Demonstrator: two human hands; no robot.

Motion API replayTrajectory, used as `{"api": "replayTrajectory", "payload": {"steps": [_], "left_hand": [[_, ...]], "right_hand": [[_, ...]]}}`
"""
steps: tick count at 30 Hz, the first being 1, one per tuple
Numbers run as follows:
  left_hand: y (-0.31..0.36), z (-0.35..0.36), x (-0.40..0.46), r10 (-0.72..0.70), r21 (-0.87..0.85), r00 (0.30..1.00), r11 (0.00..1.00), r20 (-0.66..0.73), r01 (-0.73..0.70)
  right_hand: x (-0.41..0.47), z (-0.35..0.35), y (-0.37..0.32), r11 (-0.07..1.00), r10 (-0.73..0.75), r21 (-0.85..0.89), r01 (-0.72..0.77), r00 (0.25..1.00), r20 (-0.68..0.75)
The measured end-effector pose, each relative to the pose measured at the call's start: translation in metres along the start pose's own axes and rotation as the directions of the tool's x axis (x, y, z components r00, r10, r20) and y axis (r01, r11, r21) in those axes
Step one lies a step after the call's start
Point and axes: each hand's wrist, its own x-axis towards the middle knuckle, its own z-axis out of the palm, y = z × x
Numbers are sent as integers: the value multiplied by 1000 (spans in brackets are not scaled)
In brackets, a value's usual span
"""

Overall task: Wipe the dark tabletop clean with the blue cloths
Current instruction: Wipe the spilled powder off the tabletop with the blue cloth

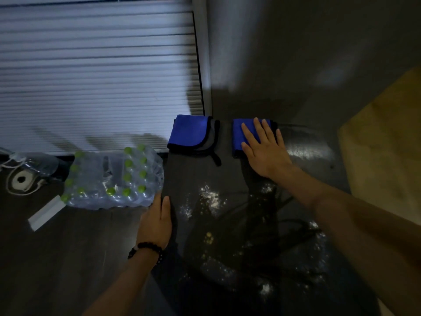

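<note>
Where the dark surface (239, 179) runs away from the viewer, white powder specks its near half and two blue cloths lie side by side at the far end. Right hand (264, 149): flat, fingers spread, pressing the right cloth (238, 135), gripping nothing. Left hand (157, 222): flat at the surface's left edge, empty; the folded left cloth (190, 131) lies well ahead, untouched.

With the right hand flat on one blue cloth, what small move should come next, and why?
Probably drag the right cloth toward the body with the right hand, which lies flat on it. White powder is scattered on the tabletop nearer the person, and the left hand rests at the table's left edge.
</note>
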Motion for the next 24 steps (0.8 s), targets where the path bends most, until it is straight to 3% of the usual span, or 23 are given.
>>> {"api": "replayTrajectory", "payload": {"steps": [10,24], "left_hand": [[1,0,0,33,50,999,998,-37,-31],[8,-2,21,83,255,995,965,-52,-67]], "right_hand": [[-1,4,22,1000,18,-2,-18,1000,-14],[-10,-1,53,998,63,9,-62,998,-15]]}}
